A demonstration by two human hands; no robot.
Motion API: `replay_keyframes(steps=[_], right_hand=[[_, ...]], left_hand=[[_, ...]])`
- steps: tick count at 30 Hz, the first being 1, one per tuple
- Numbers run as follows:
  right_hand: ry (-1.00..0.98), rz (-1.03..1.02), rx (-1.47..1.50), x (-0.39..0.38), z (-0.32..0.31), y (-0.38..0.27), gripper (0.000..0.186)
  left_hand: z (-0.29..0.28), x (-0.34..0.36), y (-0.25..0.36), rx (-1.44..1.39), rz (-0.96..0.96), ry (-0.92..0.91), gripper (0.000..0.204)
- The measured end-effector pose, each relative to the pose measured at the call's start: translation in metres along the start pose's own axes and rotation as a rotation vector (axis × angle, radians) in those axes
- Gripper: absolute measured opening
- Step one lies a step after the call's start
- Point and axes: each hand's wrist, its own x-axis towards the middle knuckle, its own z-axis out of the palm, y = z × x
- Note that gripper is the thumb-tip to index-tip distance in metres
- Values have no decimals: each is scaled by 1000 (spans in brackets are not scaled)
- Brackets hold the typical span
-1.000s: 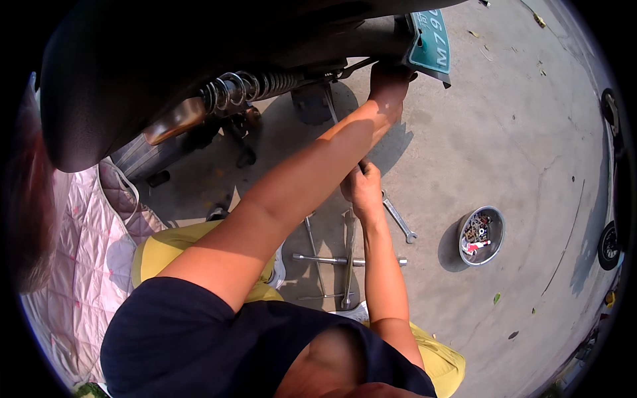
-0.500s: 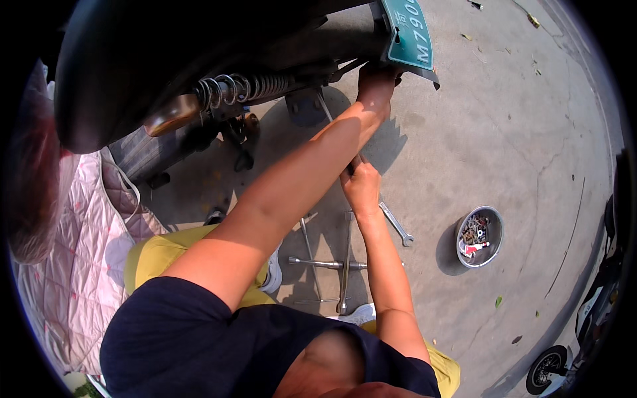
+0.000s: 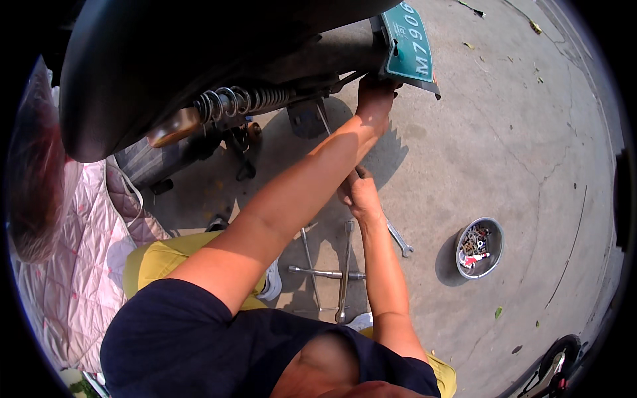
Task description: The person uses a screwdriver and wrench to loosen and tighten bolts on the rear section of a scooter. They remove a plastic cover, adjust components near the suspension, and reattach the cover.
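My left hand (image 3: 376, 99) reaches up under the rear of a motorbike (image 3: 219, 60), just below the green number plate (image 3: 408, 45). Its fingers are mostly hidden in shadow against the dark rear part. My right hand (image 3: 361, 191) is closed lower down, beneath my left forearm. A thin metal rod (image 3: 323, 115) slants from under the bike, passes behind that forearm and lines up with the right hand's grip. Its lower end is hidden. Close by my right wrist, an open-ended wrench (image 3: 399, 239) lies on the ground.
A cross-shaped lug wrench (image 3: 344, 273) and a thin metal bar (image 3: 310, 268) lie between my feet. To the right stands a metal bowl (image 3: 499, 247) of small hardware. A pink quilted cover (image 3: 73, 265) hangs at left; another vehicle's wheel (image 3: 559, 355) shows at lower right.
The whole view has shifted, so the bike and bowl sit slightly lower in the picture. Both hands keep nearly the same places, the right one turned a little.
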Motion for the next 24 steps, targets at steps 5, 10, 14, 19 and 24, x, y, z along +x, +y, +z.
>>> replay_keyframes(steps=[5,10,14,19,24], right_hand=[[199,-141,-143,-1,19,6,29],[146,-114,-15,7,11,20,29],[-333,426,786,23,-8,16,27],[-227,263,551,24,-14,14,25],[-176,5,121,12,3,11,21]], left_hand=[[0,2,2,13,10,-26,27],[0,4,0,-16,25,-26,27],[-2,4,-1,-19,28,-42,27],[-5,9,1,25,65,-97,25],[-7,10,0,46,114,-120,25]])
